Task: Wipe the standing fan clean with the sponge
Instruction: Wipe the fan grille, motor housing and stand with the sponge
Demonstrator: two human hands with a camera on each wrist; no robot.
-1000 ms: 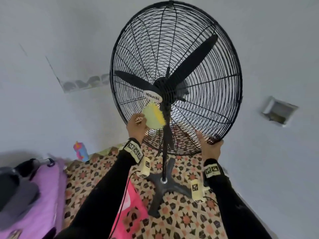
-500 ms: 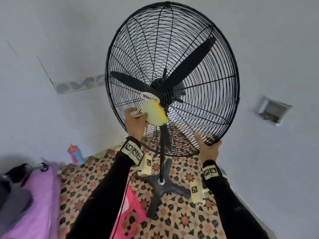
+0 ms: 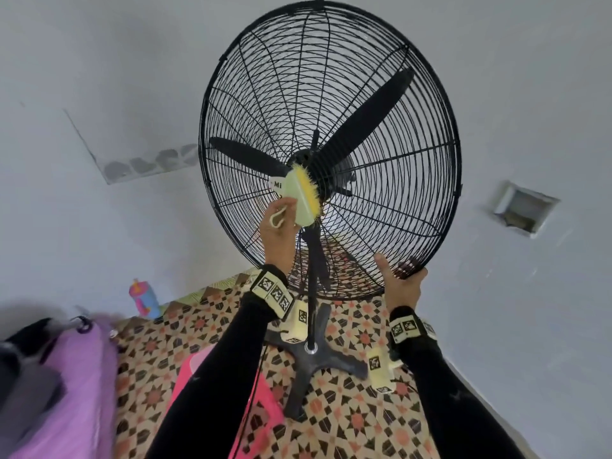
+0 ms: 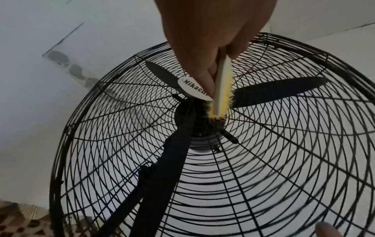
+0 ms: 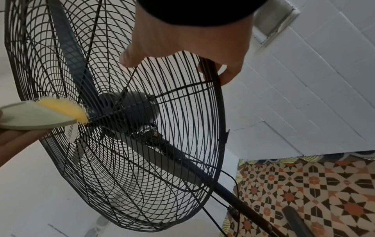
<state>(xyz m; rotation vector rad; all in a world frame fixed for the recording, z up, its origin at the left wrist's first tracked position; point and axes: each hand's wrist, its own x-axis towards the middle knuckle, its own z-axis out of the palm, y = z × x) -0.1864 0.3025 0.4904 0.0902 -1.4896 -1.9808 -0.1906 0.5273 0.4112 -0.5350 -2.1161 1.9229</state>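
Black wire makes the round guard of the standing fan (image 3: 331, 94), which stands on a cross-shaped base (image 3: 311, 362) on the patterned floor (image 3: 347, 425). The sponge (image 3: 303, 200) is pale green with a yellow fuzzy side, and this yellow side lies against the front grille at the centre of the fan, partly over the white label (image 4: 190, 88) with the letters "Mikachi". The left hand (image 3: 278, 233) holds the sponge from below; in the left wrist view the fingers (image 4: 205, 77) and the thumb pinch its thin edge between them. A small pale loop hangs from the sponge over this hand.

The right hand (image 3: 402, 286) holds the outer rim of the guard at about 5 o'clock. Its thumb lies stretched on the front wires and the other fingers (image 5: 229, 75) curl behind the rim.

Inside the guard three black blades (image 3: 367, 117) point to about 1, 6 and 9 o'clock. At 9 o'clock from the base a small pink and blue bottle (image 3: 144, 298) stands at the wall, and purple fabric (image 3: 66, 392) lies at the bottom left of the head view.
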